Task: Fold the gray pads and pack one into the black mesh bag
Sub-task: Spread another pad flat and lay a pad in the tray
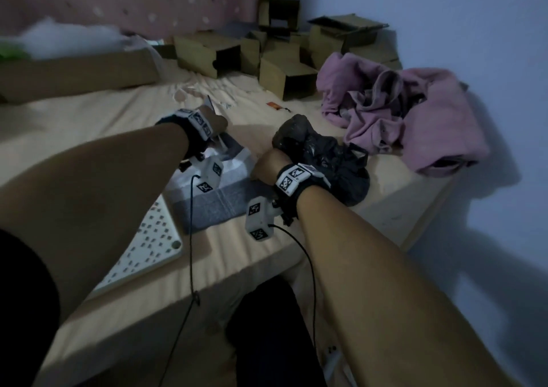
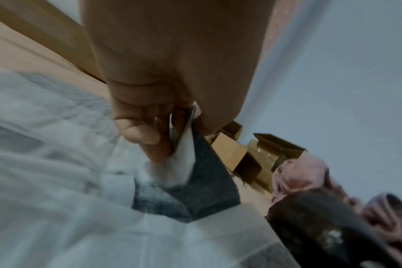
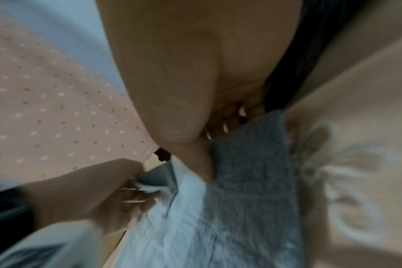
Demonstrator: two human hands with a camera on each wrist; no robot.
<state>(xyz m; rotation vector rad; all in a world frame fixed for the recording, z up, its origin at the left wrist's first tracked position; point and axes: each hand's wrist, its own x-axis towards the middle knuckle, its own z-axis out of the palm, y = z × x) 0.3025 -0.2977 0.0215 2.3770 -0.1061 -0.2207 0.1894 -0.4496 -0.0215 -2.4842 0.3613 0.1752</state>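
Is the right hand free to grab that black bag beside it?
Probably not yet: the right hand grips the gray pad, though the black mesh bag lies right beside it, unobstructed.

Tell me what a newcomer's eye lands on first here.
Both hands at the middle of the bed: the left hand pinches a corner of the gray pad with white lining, the right hand grips its other edge. Right beside them slumps the crumpled black mesh bag, with a pink cloth heap behind.

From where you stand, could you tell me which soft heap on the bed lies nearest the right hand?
The black mesh bag, directly beyond the right hand. The pink cloth heap lies farther off toward the wall, and the white fluff sits at the far left.
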